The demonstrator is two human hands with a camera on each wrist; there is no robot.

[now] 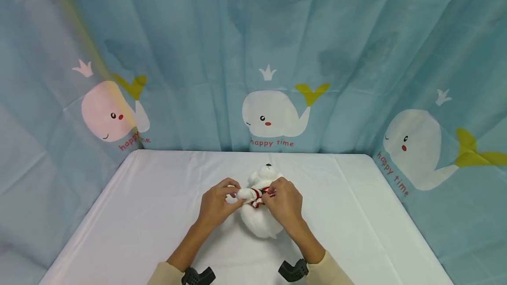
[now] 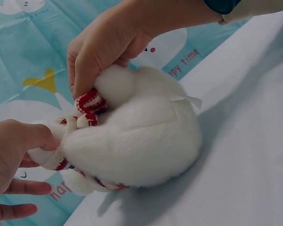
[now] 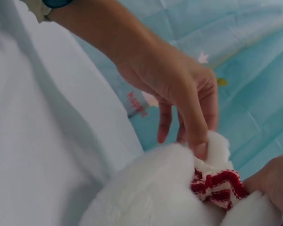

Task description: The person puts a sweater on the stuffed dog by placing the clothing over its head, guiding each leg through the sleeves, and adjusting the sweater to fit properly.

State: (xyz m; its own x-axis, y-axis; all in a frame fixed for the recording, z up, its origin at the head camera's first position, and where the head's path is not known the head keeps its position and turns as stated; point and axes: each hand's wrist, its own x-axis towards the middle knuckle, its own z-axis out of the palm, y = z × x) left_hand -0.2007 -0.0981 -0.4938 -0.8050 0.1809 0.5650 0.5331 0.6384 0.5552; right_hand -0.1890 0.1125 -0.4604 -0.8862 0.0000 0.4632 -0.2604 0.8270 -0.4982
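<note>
A white plush bear (image 1: pixel 259 223) lies on its back on the table, its dark nose pointing away from me. Around its neck and upper body is a red-and-white knitted garment (image 1: pixel 257 199), bunched up in folds. My left hand (image 1: pixel 218 201) pinches one of the bear's stubby arms (image 3: pixel 218 148) between thumb and forefinger, the other fingers spread apart. On the opposite side my right hand (image 1: pixel 284 201) pinches the edge of the knit near the chest. In the left wrist view a small white tag (image 2: pixel 191 100) sticks out of the bear's fur.
A white cloth covers the table (image 1: pixel 158 214). Behind it and at both sides hangs a blue curtain (image 1: pixel 190 78) printed with whales. Each wrist carries a black camera mount (image 1: pixel 293 271) over a beige sleeve (image 1: pixel 328 272).
</note>
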